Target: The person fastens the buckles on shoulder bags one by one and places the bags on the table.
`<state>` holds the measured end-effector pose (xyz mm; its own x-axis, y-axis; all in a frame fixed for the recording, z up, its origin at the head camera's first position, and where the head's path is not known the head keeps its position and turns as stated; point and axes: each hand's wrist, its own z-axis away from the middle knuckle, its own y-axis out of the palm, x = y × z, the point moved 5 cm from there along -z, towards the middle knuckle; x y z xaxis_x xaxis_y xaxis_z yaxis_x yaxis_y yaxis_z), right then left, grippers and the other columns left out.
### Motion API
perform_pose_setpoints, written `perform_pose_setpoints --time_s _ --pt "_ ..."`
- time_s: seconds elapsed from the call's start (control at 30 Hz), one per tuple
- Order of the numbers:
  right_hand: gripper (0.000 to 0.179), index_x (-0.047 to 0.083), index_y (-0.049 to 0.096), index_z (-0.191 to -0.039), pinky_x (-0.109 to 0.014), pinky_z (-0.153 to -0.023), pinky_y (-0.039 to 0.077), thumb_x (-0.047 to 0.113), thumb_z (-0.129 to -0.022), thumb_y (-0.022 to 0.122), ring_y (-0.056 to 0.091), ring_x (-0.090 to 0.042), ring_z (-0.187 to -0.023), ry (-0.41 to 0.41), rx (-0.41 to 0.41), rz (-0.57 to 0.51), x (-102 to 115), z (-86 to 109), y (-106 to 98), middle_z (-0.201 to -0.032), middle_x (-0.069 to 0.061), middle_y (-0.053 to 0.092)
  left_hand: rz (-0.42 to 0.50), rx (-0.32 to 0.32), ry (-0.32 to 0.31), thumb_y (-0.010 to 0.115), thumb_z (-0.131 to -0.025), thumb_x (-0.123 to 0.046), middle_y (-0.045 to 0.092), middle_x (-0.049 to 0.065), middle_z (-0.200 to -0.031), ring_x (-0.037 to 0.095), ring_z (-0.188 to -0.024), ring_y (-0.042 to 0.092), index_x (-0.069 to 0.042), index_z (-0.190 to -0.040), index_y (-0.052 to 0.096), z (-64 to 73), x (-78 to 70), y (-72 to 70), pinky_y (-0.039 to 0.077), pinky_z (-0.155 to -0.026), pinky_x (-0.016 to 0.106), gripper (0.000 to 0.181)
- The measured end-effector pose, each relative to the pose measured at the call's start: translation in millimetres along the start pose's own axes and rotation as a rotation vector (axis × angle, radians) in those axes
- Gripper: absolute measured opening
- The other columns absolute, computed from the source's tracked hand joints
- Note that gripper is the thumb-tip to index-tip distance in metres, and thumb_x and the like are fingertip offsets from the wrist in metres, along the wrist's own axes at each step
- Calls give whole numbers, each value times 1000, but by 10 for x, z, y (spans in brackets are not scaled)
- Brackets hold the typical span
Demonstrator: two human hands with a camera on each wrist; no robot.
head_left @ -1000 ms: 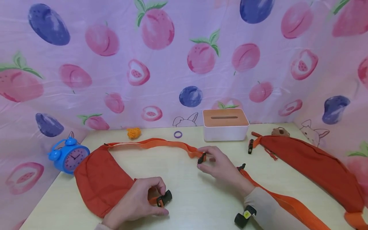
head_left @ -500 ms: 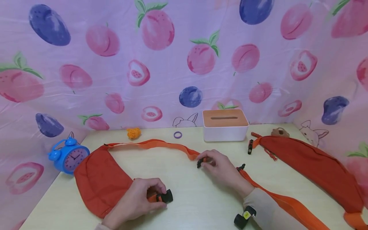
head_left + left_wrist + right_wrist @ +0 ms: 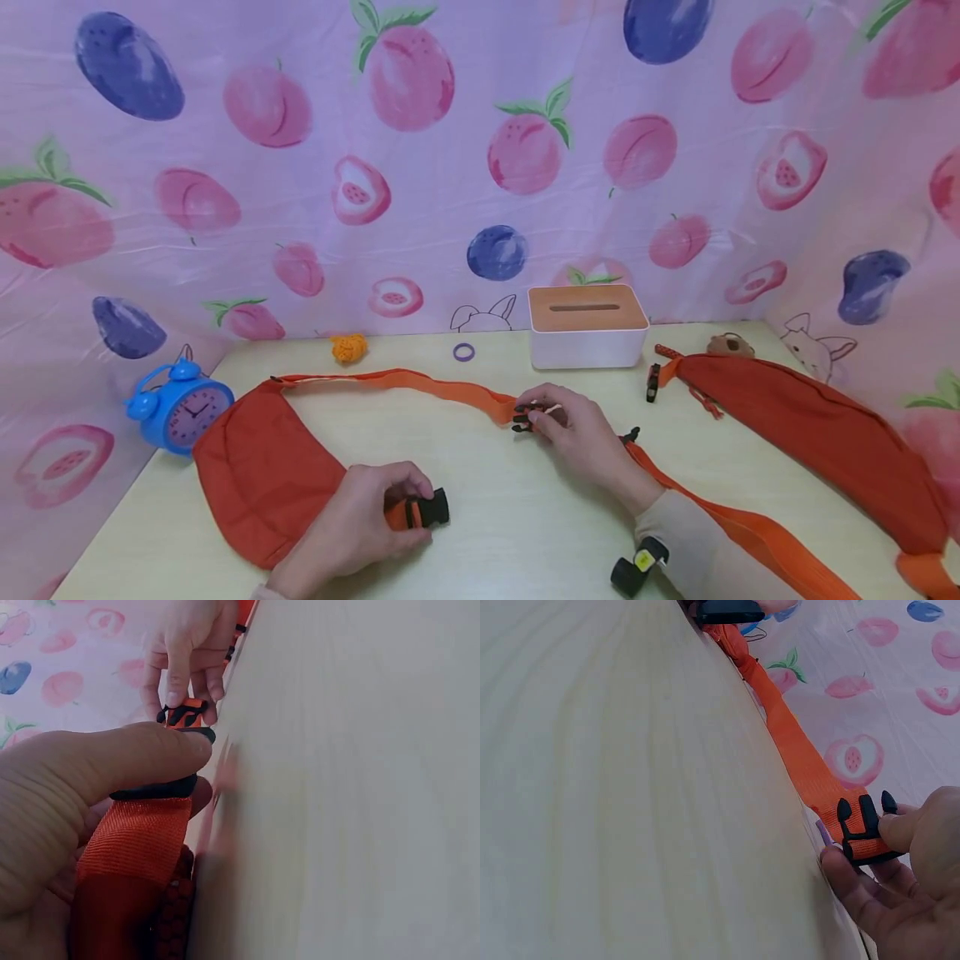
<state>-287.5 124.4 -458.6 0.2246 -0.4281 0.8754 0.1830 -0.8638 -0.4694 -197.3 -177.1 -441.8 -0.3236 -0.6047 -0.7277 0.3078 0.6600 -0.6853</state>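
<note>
A red waist bag (image 3: 262, 475) lies at the left of the table, its orange strap (image 3: 435, 387) arching across the middle. My left hand (image 3: 371, 512) pinches the black socket half of a side-release buckle (image 3: 433, 507) between thumb and fingers, close to the bag. At the strap's far end, my right hand (image 3: 585, 446) pinches the pronged half of the buckle (image 3: 866, 825), its prongs pointing left toward the other half. The two halves are apart. In the left wrist view the left thumb covers part of the socket half (image 3: 157, 787).
A second red waist bag (image 3: 810, 433) lies at the right, its loose orange strap (image 3: 750, 525) passing by my right forearm. A white tissue box (image 3: 588, 346), purple ring (image 3: 464, 352) and small orange figure (image 3: 348, 347) stand at the back. The blue alarm clock (image 3: 183, 404) is far left.
My right fingers have turned the pronged half so its prongs now point left. My left hand has turned the socket half level, its mouth facing right. Both hands have stayed nearly in place.
</note>
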Motion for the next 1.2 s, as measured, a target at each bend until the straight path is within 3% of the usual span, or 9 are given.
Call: perform_pose_setpoints --time_s 0.07,0.17,0.3,0.47,0.67,0.83,1.2 --pt "30 28 73 -130 -32 -83 63 7 -108 73 74 -21 -89 6 -2 -25 2 -5 -1 -122 -4 74 23 -1 -15 100 -84 -21 77 -15 -105 11 -92 71 -32 -112 77 -4 -3 -7 61 -86 25 38" --pt "33 25 72 -130 -30 -87 63 5 -105 77 75 -20 -94 -7 -11 -29 12 -10 -7 -122 -5 76 51 -5 -17 97 -86 -15 78 -11 -110 11 -93 72 -29 -116 77 -4 -11 -11 62 -89 24 38" --pt "47 24 72 -133 -26 -93 62 0 -96 86 72 -20 -101 -19 -11 -20 18 -14 -8 -127 -5 76 66 -38 1 93 -88 -10 78 -11 -112 12 -96 73 -28 -117 76 5 -24 -17 62 -92 24 39" --pt "59 21 71 -138 -23 -89 62 -6 -89 90 70 -21 -99 -27 -5 -25 30 -15 1 -131 -3 73 79 -87 -1 97 -86 -13 77 -10 -113 14 -99 73 -28 -115 73 7 -25 -16 63 -91 26 40" --pt "59 21 77 -136 -26 -84 64 -6 -86 92 70 -21 -97 -120 -29 8 108 -8 -26 -135 -1 59 97 -161 -5 98 -83 -8 77 -8 -113 14 -99 75 -27 -114 71 16 -21 -27 63 -89 24 46" --pt "58 19 79 -137 -31 -87 65 -2 -86 94 68 -22 -102 -203 -35 13 166 5 -42 -134 0 61 99 -204 17 100 -83 -10 79 -8 -108 10 -94 76 -23 -117 69 22 -37 -34 63 -87 23 47" --pt "55 18 78 -133 -29 -90 64 1 -85 96 68 -25 -105 -219 -50 -22 164 26 -48 -132 1 68 73 -238 41 100 -82 -10 79 -10 -104 6 -86 77 -29 -121 72 24 -48 -35 64 -83 23 52"
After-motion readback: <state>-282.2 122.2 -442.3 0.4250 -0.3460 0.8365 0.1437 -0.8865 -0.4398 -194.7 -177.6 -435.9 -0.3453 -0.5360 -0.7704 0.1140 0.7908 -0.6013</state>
